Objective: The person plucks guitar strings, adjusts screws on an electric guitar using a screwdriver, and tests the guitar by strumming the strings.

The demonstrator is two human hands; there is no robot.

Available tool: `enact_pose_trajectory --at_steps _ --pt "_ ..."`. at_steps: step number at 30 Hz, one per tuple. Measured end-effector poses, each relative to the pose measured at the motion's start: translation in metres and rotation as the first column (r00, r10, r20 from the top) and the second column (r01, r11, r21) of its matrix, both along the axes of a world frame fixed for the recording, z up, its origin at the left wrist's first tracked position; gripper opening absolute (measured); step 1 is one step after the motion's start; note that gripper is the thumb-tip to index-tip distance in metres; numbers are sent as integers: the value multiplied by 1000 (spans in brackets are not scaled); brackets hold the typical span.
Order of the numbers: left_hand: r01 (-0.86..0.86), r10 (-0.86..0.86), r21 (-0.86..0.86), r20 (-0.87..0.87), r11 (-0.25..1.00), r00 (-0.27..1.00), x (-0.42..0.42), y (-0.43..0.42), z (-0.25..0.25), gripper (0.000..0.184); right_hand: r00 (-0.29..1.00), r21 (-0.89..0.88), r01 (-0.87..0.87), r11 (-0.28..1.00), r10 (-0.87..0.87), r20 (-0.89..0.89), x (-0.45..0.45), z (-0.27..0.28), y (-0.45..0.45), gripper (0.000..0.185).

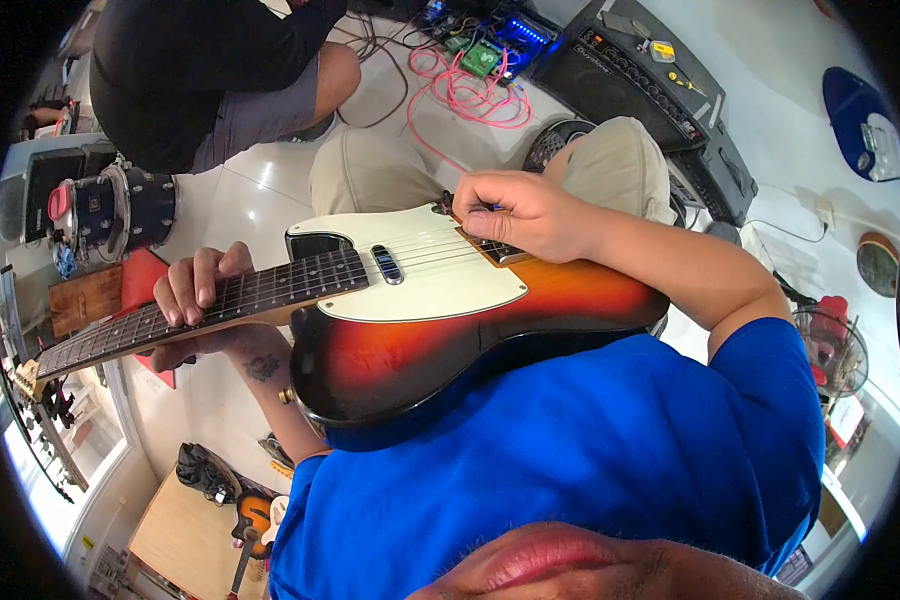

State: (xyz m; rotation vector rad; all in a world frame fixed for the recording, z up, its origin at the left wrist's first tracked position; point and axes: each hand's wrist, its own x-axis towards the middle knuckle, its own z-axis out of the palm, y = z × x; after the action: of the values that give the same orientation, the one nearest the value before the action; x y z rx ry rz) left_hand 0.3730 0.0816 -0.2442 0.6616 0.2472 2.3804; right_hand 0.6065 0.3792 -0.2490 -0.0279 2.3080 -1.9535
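Observation:
A sunburst electric guitar [400, 345] with a cream pickguard lies across my lap, its body against my blue shirt. My left hand [205, 290] is wrapped round the guitar's neck, fingertips over the strings on the dark fretboard and thumb beneath. Over the bridge end of the strings is my right hand [515, 210], its fingers curled together. Whatever those fingers may pinch is hidden. The bridge is partly covered by this hand. At the far left the headstock [28, 380] shows its tuners.
A seated person [200, 80] in dark clothes is at the upper left, near small drums [95, 210]. Ahead lie a pink cable [460, 90], a green pedal [480, 60] and an amplifier [620, 80]. A fan [830, 345] stands right; another guitar [255, 520] is lower left.

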Motion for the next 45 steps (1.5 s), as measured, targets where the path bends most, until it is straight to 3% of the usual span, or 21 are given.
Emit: enact_pose_trajectory --at_steps 7,10,13,22,27,28,30,31,32,35,38,43,45 --pt "-2 2 -4 -5 1000 1000 1 1 1 44 963 91 -91 992 111 -245 -2 -1 2 23" --pt "-7 7 2 -10 1000 1000 0 0 -1 44 998 54 22 998 -18 -62 1 -4 -1 22" --pt "3 -3 2 -38 1000 999 0 2 0 44 1000 65 19 998 -19 9 2 -1 0 28" --pt "-44 43 -27 -31 999 999 1 -1 -2 46 1000 16 6 1000 -6 6 1 -3 1 30" --pt "-48 47 -26 -28 998 998 0 -5 -6 48 989 -7 -92 996 90 -116 -1 -5 3 26" --pt "-79 79 -59 -4 995 997 1 -5 -5 50 983 -13 -120 993 117 -140 1 -4 5 25" --pt "-125 130 -120 41 985 991 8 -10 1 54 999 -47 -30 998 30 12 3 0 3 23" --pt "-156 159 -168 5 973 987 6 -15 1 70 996 -58 22 998 -17 88 3 1 2 23" --pt "-186 192 -183 14 965 981 8 -18 2 83 999 -51 -5 999 7 41 4 1 3 23" --pt "-385 414 -435 -30 814 910 10 -31 11 81 992 -84 -105 991 99 -71 5 -10 3 24" --pt "-356 415 -450 37 819 909 20 -24 29 61 997 61 69 996 -68 -25 5 -5 7 24" --pt "-297 355 -450 47 842 934 22 -25 39 56 982 145 173 974 -182 55 12 -3 60 20" --pt "-240 309 -440 93 865 946 26 -25 36 63 921 300 382 874 -334 -199 25 -21 115 17"
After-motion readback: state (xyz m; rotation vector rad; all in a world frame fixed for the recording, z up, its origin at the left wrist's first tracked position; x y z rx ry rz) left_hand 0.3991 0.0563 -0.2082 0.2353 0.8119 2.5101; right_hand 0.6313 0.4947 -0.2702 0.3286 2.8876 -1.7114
